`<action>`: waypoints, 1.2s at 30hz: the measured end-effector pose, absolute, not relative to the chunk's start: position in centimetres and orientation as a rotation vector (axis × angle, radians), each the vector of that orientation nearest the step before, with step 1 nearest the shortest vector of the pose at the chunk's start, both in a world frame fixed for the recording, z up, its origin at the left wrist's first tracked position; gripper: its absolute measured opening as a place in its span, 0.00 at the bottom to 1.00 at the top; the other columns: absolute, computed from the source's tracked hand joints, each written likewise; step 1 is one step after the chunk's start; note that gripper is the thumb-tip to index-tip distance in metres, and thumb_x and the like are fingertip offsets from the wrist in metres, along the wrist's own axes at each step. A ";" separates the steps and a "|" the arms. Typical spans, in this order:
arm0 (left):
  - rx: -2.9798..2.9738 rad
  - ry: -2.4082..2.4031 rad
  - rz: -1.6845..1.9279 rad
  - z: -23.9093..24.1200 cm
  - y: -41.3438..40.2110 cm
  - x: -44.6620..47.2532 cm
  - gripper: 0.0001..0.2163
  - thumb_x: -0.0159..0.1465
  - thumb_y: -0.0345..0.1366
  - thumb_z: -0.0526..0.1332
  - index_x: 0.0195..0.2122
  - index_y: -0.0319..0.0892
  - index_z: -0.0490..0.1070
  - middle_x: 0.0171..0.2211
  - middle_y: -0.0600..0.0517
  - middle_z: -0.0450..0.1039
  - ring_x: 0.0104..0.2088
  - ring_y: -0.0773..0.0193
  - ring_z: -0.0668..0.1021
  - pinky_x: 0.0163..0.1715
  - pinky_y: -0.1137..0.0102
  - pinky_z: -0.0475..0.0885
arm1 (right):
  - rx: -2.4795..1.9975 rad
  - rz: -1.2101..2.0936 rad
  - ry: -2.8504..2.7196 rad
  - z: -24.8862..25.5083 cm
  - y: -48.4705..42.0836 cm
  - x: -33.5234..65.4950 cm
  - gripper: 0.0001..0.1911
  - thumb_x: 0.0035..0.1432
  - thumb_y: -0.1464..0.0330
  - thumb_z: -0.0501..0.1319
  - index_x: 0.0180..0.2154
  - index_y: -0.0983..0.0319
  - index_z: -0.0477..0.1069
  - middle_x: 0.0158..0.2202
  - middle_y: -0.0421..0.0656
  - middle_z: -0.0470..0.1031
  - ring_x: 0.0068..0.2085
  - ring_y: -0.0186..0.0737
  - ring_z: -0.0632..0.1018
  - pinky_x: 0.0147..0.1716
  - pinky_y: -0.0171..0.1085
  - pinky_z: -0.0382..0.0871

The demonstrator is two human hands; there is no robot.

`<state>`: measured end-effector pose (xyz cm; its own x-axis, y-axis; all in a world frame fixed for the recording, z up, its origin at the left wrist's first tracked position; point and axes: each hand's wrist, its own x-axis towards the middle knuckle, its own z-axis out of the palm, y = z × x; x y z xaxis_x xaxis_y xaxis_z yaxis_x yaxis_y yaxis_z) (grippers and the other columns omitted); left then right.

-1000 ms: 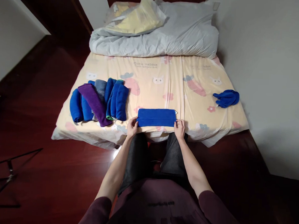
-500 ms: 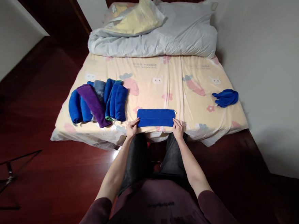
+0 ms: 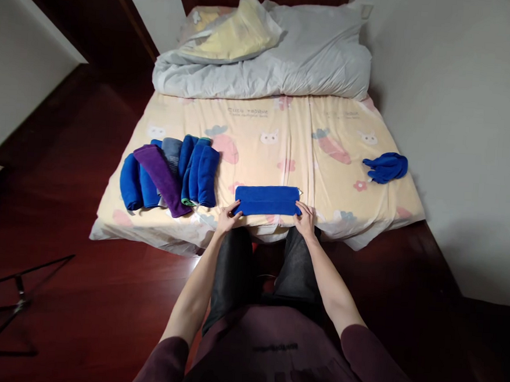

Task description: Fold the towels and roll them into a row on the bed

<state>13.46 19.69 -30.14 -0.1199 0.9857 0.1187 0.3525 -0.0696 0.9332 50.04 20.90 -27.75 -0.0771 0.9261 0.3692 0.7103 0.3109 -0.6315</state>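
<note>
A blue towel [image 3: 266, 200], folded into a long strip, lies across the near edge of the bed [image 3: 285, 135]. My left hand [image 3: 228, 217] pinches its near left corner with fingers closed. At the near right corner, my right hand [image 3: 305, 218] rests with its fingers curled onto the towel's edge. Both forearms reach forward from my dark red sleeves.
A row of rolled blue towels [image 3: 171, 170] with a purple one [image 3: 162, 177] lies on the bed's left side. A crumpled blue cloth [image 3: 386, 167] sits at the right edge near the wall. A grey duvet [image 3: 264, 52] is heaped at the far end. A metal frame [image 3: 7, 301] stands on the floor at left.
Both hands have slid from the towel's ends inward onto its near corners. The towel has stayed in place.
</note>
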 end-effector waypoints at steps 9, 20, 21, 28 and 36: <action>1.553 1.485 1.161 -30.2 19.6 13.2 0.29 0.51 0.30 0.66 0.57 0.45 0.77 0.58 0.43 0.76 0.59 0.44 0.76 0.62 0.46 0.70 | -1.485 0.352 -1.851 -27.5 20.8 49.9 0.30 0.53 0.75 0.57 0.58 0.60 0.73 0.61 0.46 0.75 0.58 0.49 0.74 0.63 0.50 0.66; 1.476 1.432 1.254 -31.8 20.2 12.9 0.16 0.63 0.43 0.64 0.49 0.44 0.78 0.56 0.40 0.77 0.59 0.47 0.76 0.61 0.48 0.71 | -1.429 0.402 -1.780 -28.2 21.3 50.1 0.28 0.56 0.78 0.54 0.57 0.60 0.75 0.59 0.46 0.77 0.59 0.46 0.75 0.63 0.50 0.67; 1.462 1.431 1.257 -31.7 20.2 13.0 0.16 0.63 0.45 0.64 0.49 0.44 0.78 0.57 0.40 0.77 0.59 0.47 0.77 0.59 0.49 0.72 | -1.426 0.408 -1.776 -28.2 21.3 50.1 0.28 0.57 0.77 0.54 0.57 0.60 0.75 0.59 0.46 0.77 0.59 0.46 0.75 0.63 0.50 0.67; 1.442 1.481 1.236 -31.3 20.0 12.9 0.21 0.65 0.50 0.62 0.52 0.41 0.76 0.49 0.41 0.79 0.38 0.57 0.80 0.40 0.62 0.77 | -1.436 0.432 -1.728 -28.1 21.2 50.1 0.24 0.61 0.74 0.54 0.56 0.60 0.74 0.56 0.47 0.78 0.58 0.47 0.75 0.62 0.48 0.68; 1.341 1.579 1.248 -31.6 20.1 12.9 0.18 0.65 0.53 0.64 0.39 0.42 0.73 0.28 0.53 0.68 0.28 0.64 0.71 0.33 0.67 0.71 | -1.563 0.395 -1.596 -29.0 21.5 50.0 0.16 0.69 0.61 0.55 0.49 0.62 0.75 0.44 0.51 0.78 0.49 0.49 0.76 0.54 0.46 0.72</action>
